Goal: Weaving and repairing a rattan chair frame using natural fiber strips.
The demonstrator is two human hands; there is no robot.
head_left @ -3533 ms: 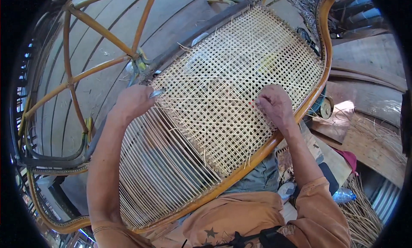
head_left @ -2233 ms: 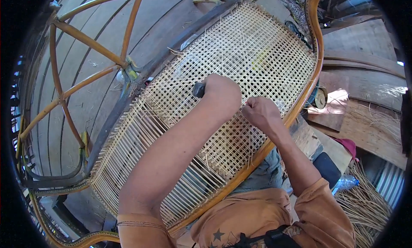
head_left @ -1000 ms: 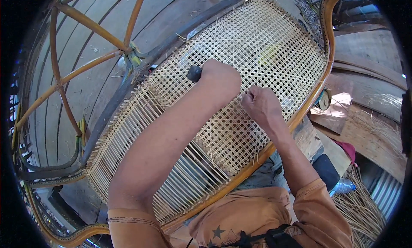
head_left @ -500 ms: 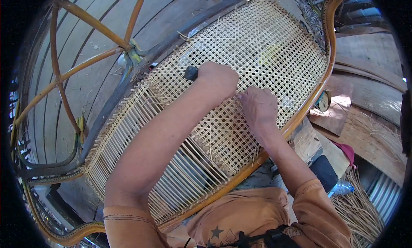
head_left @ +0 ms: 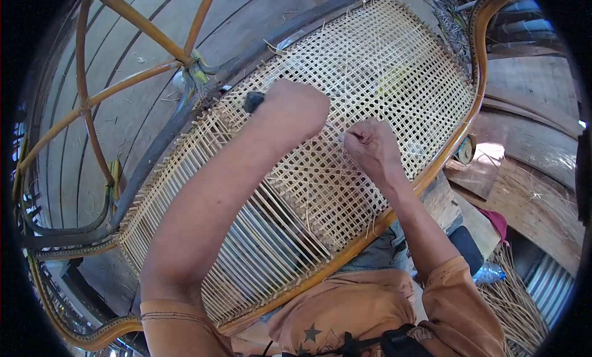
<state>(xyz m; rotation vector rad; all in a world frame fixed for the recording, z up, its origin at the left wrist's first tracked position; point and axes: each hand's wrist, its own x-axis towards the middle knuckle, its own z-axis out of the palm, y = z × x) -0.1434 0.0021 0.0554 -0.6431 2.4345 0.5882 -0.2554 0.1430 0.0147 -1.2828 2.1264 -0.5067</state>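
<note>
- As I look down through the head camera, a woven cane panel (head_left: 382,79) set in a curved wooden frame (head_left: 475,104) fills the middle of the view, running from lower left to upper right.
- The upper right of the panel is finished open lattice; the lower left is bare parallel strands (head_left: 246,252) only (no cross weave there).
- My left hand (head_left: 296,107) is closed in a fist around a dark tool handle (head_left: 253,101), whose end shows just past the knuckles; the working end is hidden under the hand, so I cannot tell what kind of tool it is.
- The left hand rests on the panel near its far edge, close to where weave meets bare strands.
- My right hand (head_left: 370,150) lies just beside it on the lattice, fingers curled shut and pinching a thin cane strand (head_left: 341,135) at the fingertips.
- The two hands are near each other but do not touch.
- Beyond the panel's far edge stands a bent rattan frame (head_left: 123,79) with spokes meeting at a bound joint, over a plank floor (head_left: 259,17).
- To the right lie a bundle of loose cane (head_left: 524,307), a plastic bottle (head_left: 490,273) and a pink cloth (head_left: 496,221).
- I wear an orange shirt (head_left: 345,307) (bottom edge of view).
</note>
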